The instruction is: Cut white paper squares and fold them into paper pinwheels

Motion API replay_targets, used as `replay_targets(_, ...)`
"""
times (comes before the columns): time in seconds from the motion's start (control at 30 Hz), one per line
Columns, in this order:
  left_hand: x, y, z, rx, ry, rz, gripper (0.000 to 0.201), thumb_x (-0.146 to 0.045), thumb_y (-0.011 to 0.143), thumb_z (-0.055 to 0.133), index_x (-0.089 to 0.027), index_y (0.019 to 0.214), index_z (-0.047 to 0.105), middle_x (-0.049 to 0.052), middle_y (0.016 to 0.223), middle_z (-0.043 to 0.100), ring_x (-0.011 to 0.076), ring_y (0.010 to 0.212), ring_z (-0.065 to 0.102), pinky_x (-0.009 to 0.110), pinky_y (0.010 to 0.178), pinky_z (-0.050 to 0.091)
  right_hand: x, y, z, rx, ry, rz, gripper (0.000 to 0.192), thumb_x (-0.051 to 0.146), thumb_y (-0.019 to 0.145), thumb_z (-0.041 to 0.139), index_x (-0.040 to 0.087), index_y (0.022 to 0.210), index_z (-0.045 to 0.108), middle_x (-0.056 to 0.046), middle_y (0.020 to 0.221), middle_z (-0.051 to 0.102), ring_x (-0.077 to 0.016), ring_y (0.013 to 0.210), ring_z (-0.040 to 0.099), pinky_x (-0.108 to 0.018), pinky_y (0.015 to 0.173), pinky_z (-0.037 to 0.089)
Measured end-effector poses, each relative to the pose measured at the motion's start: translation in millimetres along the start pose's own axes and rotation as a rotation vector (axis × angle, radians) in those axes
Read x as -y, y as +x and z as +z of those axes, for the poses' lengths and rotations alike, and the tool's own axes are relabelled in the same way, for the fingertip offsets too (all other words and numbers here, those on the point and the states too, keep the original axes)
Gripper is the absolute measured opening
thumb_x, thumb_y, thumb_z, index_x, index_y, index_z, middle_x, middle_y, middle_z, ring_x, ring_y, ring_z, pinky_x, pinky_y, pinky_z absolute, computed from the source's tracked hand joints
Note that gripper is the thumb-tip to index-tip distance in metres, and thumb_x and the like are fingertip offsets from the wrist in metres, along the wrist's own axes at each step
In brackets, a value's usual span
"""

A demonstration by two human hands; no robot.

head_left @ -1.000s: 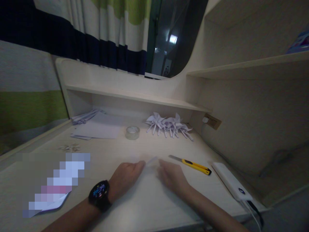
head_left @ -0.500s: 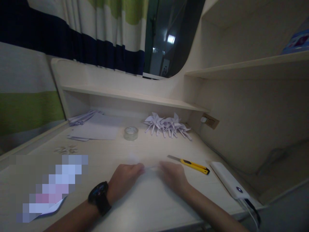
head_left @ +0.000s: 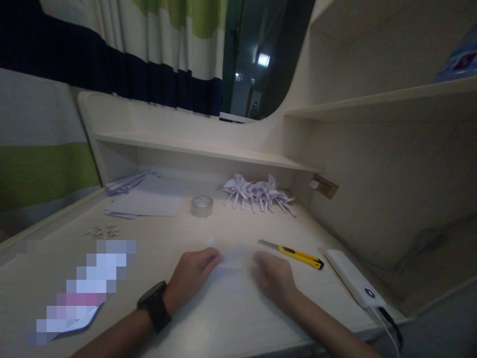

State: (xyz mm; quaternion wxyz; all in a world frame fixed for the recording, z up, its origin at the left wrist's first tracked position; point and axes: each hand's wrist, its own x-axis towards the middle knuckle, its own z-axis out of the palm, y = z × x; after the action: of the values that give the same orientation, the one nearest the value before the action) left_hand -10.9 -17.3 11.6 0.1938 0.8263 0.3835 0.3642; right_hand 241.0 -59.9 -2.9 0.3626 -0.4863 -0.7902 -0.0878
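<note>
Between my hands is a pale piece of white paper (head_left: 235,266), smeared by motion and hard to tell from the white desk. My left hand (head_left: 194,271), with a black watch at its wrist, is closed, thumb against fingers, on the paper's left side. On the other side my right hand (head_left: 275,274) is curled closed at the paper's right edge, its fingertips blurred. Just beyond my right hand lies a yellow utility knife (head_left: 301,256) with its blade out. A roll of clear tape (head_left: 201,207) lies farther back.
Several paper pinwheels (head_left: 257,193) lie at the back right, and paper sheets (head_left: 149,196) at the back left. Small pale bits (head_left: 103,231) lie in front of the sheets. A pixelated phone-like object (head_left: 84,293) is at left, a white power bank (head_left: 352,278) with cables at right.
My hands have moved slightly apart, the right one a little rightward. The paper's thin edge between them now appears as a wider pale blur. Everything else stays in place.
</note>
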Motion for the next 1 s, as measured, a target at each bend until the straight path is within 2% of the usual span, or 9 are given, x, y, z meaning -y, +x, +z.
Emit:
replay_targets(0.1,-5.0,8.9,-6.2,-0.126,-0.164,-0.141,0.029,-0.040,0.089,0.047,-0.020,0.082,0.067,0.000,0.080,0.071,0.0171,0.075,0.065,0.025,0.066,0.047,1.5,5.4,-4.5,0.022,0.145,0.192,0.011,0.019,0.081,0.050,0.019,0.087,0.059,-0.007,0.079,0.068,-0.0185,0.068,0.065,-0.030,0.063,0.052)
replay_targets(0.2,-11.5,22.8,-10.4,-0.243,-0.393,-0.305,0.034,-0.045,0.084,0.051,-0.015,0.081,0.066,0.003,0.076,0.069,0.0182,0.070,0.062,0.026,0.060,0.046,4.4,23.8,-1.1,0.045,0.504,0.425,0.019,0.032,0.083,0.057,0.020,0.097,0.056,-0.007,0.089,0.068,-0.0172,0.075,0.065,-0.028,0.063,0.052)
replay_targets(0.37,-19.5,43.3,-5.7,-0.187,-0.758,-0.403,0.039,-0.048,0.082,0.056,-0.011,0.083,0.067,0.006,0.074,0.068,0.0156,0.062,0.057,0.025,0.054,0.042,10.0,69.4,17.9,0.186,1.093,0.642,0.045,0.046,0.069,0.070,0.019,0.100,0.056,-0.003,0.078,0.068,-0.0168,0.064,0.067,-0.027,0.054,0.052)
replay_targets(0.5,-12.7,46.9,-0.5,-0.036,-0.790,-0.372,0.041,-0.049,0.081,0.057,-0.009,0.085,0.068,0.007,0.073,0.068,0.0158,0.061,0.057,0.024,0.052,0.042,9.0,91.1,32.9,0.087,1.107,0.750,0.041,0.051,0.058,0.076,0.016,0.067,0.056,0.002,0.049,0.058,-0.0135,0.043,0.059,-0.020,0.039,0.043)
replay_targets(0.57,-3.8,44.3,2.0,0.030,-0.792,-0.388,0.042,-0.049,0.078,0.061,-0.010,0.091,0.068,0.007,0.076,0.068,0.0161,0.061,0.059,0.024,0.051,0.043,4.4,91.7,39.8,0.027,1.120,0.786,0.042,0.051,0.057,0.077,0.016,0.061,0.054,0.001,0.046,0.057,-0.0130,0.041,0.058,-0.019,0.039,0.042)
replay_targets(0.63,6.2,40.5,4.5,0.060,-0.814,-0.465,0.045,-0.048,0.073,0.067,-0.011,0.098,0.066,0.008,0.083,0.069,0.0179,0.066,0.062,0.025,0.053,0.047,-2.0,87.2,45.4,-0.016,1.161,0.817,0.041,0.049,0.057,0.078,0.015,0.065,0.056,0.000,0.051,0.061,-0.0133,0.044,0.060,-0.020,0.041,0.044)
replay_targets(0.73,17.8,36.7,6.1,-0.007,-0.811,-0.545,0.048,-0.047,0.069,0.070,-0.010,0.100,0.065,0.010,0.089,0.069,0.0209,0.073,0.064,0.028,0.058,0.051,-10.9,77.4,48.2,0.011,1.245,0.849,0.039,0.043,0.057,0.080,0.014,0.075,0.061,-0.002,0.062,0.067,-0.0156,0.052,0.063,-0.022,0.046,0.047)
replay_targets(0.83,22.4,37.7,2.6,-0.038,-0.718,-0.499,0.046,-0.048,0.071,0.066,-0.010,0.098,0.066,0.009,0.081,0.068,0.0189,0.066,0.062,0.026,0.053,0.049,-16.2,71.9,44.8,0.121,1.313,0.848,0.037,0.038,0.059,0.080,0.014,0.083,0.064,-0.004,0.070,0.069,-0.0168,0.056,0.064,-0.025,0.050,0.048)
replay_targets(1.0,25.4,41.7,-4.5,0.123,-0.496,-0.369,0.044,-0.049,0.076,0.057,-0.008,0.089,0.068,0.007,0.068,0.065,0.0150,0.053,0.054,0.023,0.044,0.039,-19.5,74.0,39.4,0.151,1.273,0.880,0.032,0.033,0.056,0.080,0.014,0.078,0.069,-0.002,0.063,0.067,-0.0130,0.052,0.058,-0.022,0.048,0.041)
